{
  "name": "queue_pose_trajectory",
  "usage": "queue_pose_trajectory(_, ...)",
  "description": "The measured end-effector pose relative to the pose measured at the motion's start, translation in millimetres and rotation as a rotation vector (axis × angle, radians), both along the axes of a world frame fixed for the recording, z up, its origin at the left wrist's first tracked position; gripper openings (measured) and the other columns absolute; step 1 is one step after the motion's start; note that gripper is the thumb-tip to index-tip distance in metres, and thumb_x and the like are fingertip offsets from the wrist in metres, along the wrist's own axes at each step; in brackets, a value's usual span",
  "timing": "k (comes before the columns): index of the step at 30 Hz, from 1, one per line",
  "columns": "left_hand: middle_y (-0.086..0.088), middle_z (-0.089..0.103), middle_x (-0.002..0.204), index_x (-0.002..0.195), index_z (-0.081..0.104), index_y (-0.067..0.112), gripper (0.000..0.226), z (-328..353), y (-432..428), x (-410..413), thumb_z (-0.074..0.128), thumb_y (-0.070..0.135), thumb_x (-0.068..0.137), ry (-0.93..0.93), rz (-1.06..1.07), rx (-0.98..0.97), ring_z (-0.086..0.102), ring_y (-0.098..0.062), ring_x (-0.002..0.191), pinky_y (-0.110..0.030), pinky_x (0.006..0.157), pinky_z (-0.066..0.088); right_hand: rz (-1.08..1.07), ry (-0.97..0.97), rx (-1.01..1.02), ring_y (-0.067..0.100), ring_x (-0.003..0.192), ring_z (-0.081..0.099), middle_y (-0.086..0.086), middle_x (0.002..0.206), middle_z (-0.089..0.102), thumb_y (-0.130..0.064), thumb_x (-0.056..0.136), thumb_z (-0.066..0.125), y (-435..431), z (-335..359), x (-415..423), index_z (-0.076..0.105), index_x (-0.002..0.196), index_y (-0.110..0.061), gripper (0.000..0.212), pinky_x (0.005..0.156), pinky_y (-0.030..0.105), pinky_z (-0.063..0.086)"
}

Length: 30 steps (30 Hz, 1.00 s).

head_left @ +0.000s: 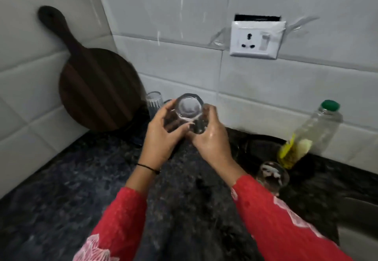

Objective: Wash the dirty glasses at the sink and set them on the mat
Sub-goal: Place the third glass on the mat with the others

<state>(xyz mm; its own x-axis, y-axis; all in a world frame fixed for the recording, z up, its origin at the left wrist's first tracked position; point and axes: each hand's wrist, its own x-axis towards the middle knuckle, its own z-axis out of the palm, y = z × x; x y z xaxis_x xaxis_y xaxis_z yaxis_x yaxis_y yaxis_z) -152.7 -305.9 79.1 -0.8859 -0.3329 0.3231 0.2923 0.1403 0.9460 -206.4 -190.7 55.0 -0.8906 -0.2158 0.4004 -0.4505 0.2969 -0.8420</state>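
Observation:
A clear glass (189,108) is held bottom-up above the dark counter, near the back wall. My left hand (161,136) grips it from the left and my right hand (210,138), wet, grips it from the right. Another clear glass (153,101) stands upside down just behind and to the left, beside the board. A dark mat (139,138) shows under my left hand, mostly hidden. A glass with white residue (272,176) stands on the counter by my right forearm.
A round dark wooden board (96,89) leans against the tiled wall at the left. A plastic bottle (306,136) with a green cap and yellow liquid leans at the right. A wall socket (255,39) sits above. The sink edge (360,219) shows at the far right.

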Motion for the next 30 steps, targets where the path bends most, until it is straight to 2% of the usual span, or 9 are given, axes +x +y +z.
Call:
queue_pose_trajectory(4, 0.001, 0.064, 0.118, 0.125, 0.053, 0.013, 0.051, -21, -90, -19, 0.071, -0.001, 0.079, -0.074, 0.126, -0.127, 0.062, -0.008, 0.107, -0.020, 0.091, 0.051, 0.136, -0.039, 0.025, 0.009, 0.101, 0.060, 0.000, 0.115, 0.064, -0.018, 0.065, 0.084, -87, -27, -36, 0.055, 0.120, -0.014, 0.062, 0.090, 0.025, 0.050)
queue_pose_trajectory(7, -0.007, 0.063, 0.122, 0.126, 0.054, 0.008, 0.052, -47, -137, -33, 0.071, -0.002, 0.078, -0.141, 0.195, -0.145, 0.062, -0.017, 0.111, -0.030, 0.096, 0.050, 0.185, -0.084, 0.085, 0.013, 0.099, 0.063, 0.002, 0.111, 0.068, -0.022, 0.063, 0.085, -137, -55, -57, 0.057, 0.119, -0.015, 0.063, 0.088, 0.030, 0.052)
queue_pose_trajectory(13, -0.002, 0.064, 0.116, 0.124, 0.055, 0.012, 0.048, -93, -173, -52, 0.068, -0.004, 0.080, -0.191, 0.218, -0.062, 0.062, -0.012, 0.104, -0.026, 0.093, 0.051, 0.214, -0.167, 0.124, 0.011, 0.103, 0.064, 0.001, 0.113, 0.068, -0.016, 0.064, 0.084, -177, -102, -77, 0.057, 0.122, -0.016, 0.064, 0.092, 0.030, 0.052)
queue_pose_trajectory(16, 0.000, 0.064, 0.116, 0.128, 0.054, 0.008, 0.048, -106, -179, -55, 0.067, -0.003, 0.082, -0.198, 0.221, -0.042, 0.062, -0.006, 0.102, -0.015, 0.086, 0.051, 0.223, -0.184, 0.156, 0.011, 0.104, 0.062, 0.001, 0.116, 0.066, -0.014, 0.065, 0.084, -182, -113, -77, 0.056, 0.124, -0.016, 0.066, 0.091, 0.024, 0.050)
queue_pose_trajectory(22, -0.007, 0.062, 0.123, 0.134, 0.049, 0.006, 0.051, -127, -184, -61, 0.065, 0.003, 0.085, -0.239, 0.270, -0.067, 0.059, -0.002, 0.103, -0.008, 0.085, 0.048, 0.226, -0.186, 0.245, 0.016, 0.119, 0.057, 0.004, 0.129, 0.060, -0.016, 0.070, 0.081, -184, -126, -81, 0.046, 0.136, -0.017, 0.074, 0.102, 0.035, 0.046)
queue_pose_trajectory(24, -0.008, 0.059, 0.128, 0.136, 0.047, 0.010, 0.052, -127, -181, -60, 0.064, 0.005, 0.087, -0.266, 0.286, -0.090, 0.059, -0.009, 0.110, -0.014, 0.092, 0.046, 0.245, -0.203, 0.286, 0.019, 0.124, 0.053, 0.007, 0.135, 0.056, -0.013, 0.075, 0.077, -182, -120, -77, 0.039, 0.141, -0.015, 0.076, 0.105, 0.036, 0.043)
queue_pose_trajectory(26, -0.008, 0.052, 0.134, 0.137, 0.046, 0.011, 0.052, -123, -168, -53, 0.063, 0.007, 0.088, -0.254, 0.403, -0.170, 0.053, -0.015, 0.119, -0.029, 0.102, 0.044, 0.223, -0.210, 0.261, 0.020, 0.125, 0.051, 0.008, 0.137, 0.053, -0.011, 0.080, 0.072, -171, -105, -64, 0.038, 0.143, -0.014, 0.071, 0.107, 0.035, 0.041)
queue_pose_trajectory(28, -0.005, 0.048, 0.132, 0.133, 0.048, 0.011, 0.045, -114, -143, -43, 0.060, 0.009, 0.090, -0.160, 0.536, -0.264, 0.050, -0.018, 0.121, -0.041, 0.107, 0.041, 0.171, -0.195, 0.153, 0.017, 0.123, 0.052, 0.007, 0.134, 0.054, -0.011, 0.085, 0.067, -145, -82, -42, 0.043, 0.139, -0.013, 0.060, 0.106, 0.032, 0.042)
queue_pose_trajectory(30, -0.002, 0.049, 0.125, 0.128, 0.052, 0.012, 0.037, -101, -108, -30, 0.057, 0.008, 0.092, -0.024, 0.538, -0.299, 0.052, -0.019, 0.118, -0.041, 0.105, 0.043, 0.103, -0.086, 0.019, 0.012, 0.120, 0.053, 0.003, 0.127, 0.057, -0.012, 0.086, 0.065, -104, -59, -15, 0.051, 0.132, -0.014, 0.048, 0.103, 0.031, 0.044)
